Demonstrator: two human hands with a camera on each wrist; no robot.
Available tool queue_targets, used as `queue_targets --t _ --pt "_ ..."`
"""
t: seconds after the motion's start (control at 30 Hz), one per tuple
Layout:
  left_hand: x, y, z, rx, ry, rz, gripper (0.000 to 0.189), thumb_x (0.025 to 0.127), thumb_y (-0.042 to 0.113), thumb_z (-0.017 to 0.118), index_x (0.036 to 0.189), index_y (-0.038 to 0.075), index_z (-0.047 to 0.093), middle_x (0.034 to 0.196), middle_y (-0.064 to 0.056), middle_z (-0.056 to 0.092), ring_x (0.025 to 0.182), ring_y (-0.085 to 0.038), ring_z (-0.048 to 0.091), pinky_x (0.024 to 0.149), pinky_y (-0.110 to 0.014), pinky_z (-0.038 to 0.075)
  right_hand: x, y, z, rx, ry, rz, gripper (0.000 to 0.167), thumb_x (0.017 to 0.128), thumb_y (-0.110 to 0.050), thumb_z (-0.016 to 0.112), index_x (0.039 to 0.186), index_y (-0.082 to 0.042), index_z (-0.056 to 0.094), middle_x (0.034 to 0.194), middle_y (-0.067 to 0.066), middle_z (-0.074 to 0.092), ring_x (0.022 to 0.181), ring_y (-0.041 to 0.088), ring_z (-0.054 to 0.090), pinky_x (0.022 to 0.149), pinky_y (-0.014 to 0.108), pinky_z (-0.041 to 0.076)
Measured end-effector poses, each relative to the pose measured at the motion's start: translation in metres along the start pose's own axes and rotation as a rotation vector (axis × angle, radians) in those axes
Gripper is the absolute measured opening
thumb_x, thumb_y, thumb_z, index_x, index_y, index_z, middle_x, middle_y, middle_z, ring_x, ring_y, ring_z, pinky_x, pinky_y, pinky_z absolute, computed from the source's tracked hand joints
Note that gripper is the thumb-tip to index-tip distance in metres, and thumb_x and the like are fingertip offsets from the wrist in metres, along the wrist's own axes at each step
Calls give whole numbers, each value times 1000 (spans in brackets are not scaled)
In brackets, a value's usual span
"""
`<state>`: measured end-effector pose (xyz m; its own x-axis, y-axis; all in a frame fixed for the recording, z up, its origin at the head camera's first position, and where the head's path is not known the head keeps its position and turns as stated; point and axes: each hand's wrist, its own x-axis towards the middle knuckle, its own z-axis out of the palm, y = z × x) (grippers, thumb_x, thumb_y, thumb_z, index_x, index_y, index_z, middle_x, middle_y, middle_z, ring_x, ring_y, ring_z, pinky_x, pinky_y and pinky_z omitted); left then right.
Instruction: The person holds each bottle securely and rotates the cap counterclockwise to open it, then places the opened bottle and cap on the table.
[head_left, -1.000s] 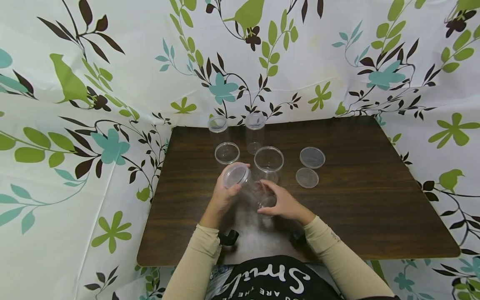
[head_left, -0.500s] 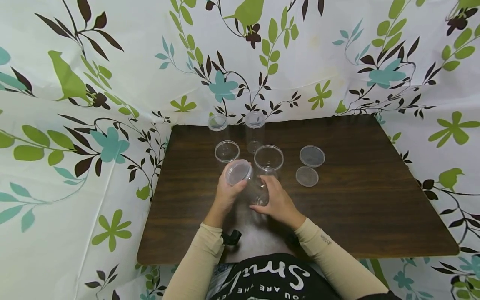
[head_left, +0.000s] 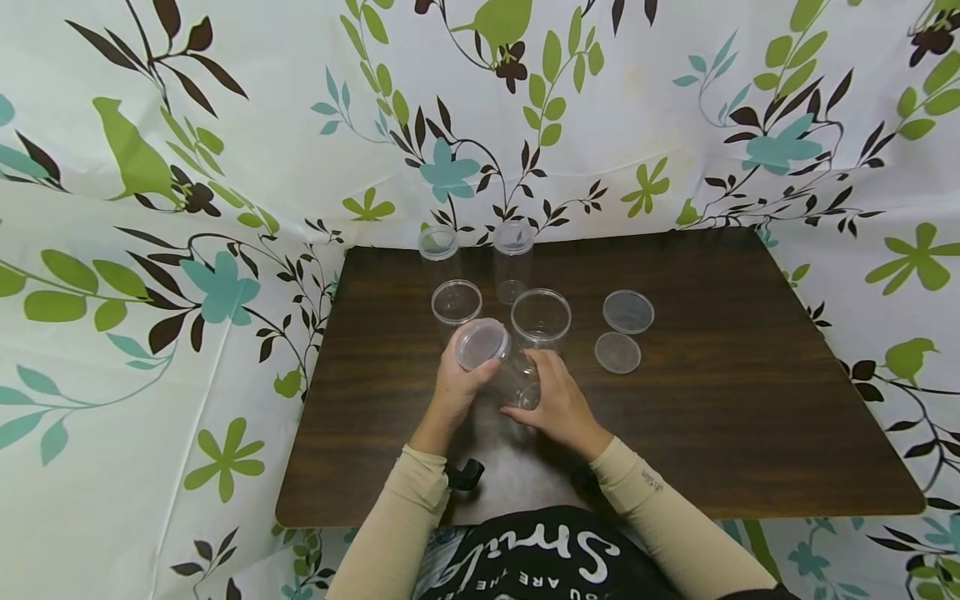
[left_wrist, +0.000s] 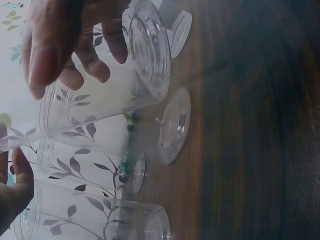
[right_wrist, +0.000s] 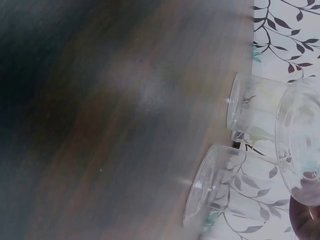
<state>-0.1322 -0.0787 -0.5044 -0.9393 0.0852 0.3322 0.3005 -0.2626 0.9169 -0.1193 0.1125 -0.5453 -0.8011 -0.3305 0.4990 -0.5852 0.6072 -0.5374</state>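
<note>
A clear plastic jar (head_left: 517, 379) is held tilted above the table, its translucent lid (head_left: 481, 344) facing up and left. My left hand (head_left: 456, 390) grips the lidded end, thumb beside the lid's edge. Around the base end curl the fingers and thumb of my right hand (head_left: 561, 407). In the left wrist view the right hand (left_wrist: 75, 47) reaches over the jar (left_wrist: 95, 95) from the top. The jar's round base (right_wrist: 302, 145) fills the right edge of the right wrist view, with fingertips just below it.
Two uncovered jars, a narrower one (head_left: 456, 303) and a wider one (head_left: 542, 315), stand just beyond my hands. Behind them stand two lidded jars (head_left: 438, 246) (head_left: 513, 242). Two loose lids (head_left: 628, 312) (head_left: 618, 352) lie to the right on the brown table (head_left: 750, 400).
My right hand has moved left and closed in on the jar's base end. The lidded end has shifted slightly up and right. Between the last two frames the hands barely move.
</note>
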Motion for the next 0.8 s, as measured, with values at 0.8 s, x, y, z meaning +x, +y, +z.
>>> queue_targets --t 0.8 --pt "2 -1 20 232 256 -47 101 74 64 82 143 -3 50 133 -23 61 120 -33 58 104 -39 44 -1 0 11 -220 149 -3 98 57 -43 99 131 1 50 113 18 53 95 35 56 78 50 51"
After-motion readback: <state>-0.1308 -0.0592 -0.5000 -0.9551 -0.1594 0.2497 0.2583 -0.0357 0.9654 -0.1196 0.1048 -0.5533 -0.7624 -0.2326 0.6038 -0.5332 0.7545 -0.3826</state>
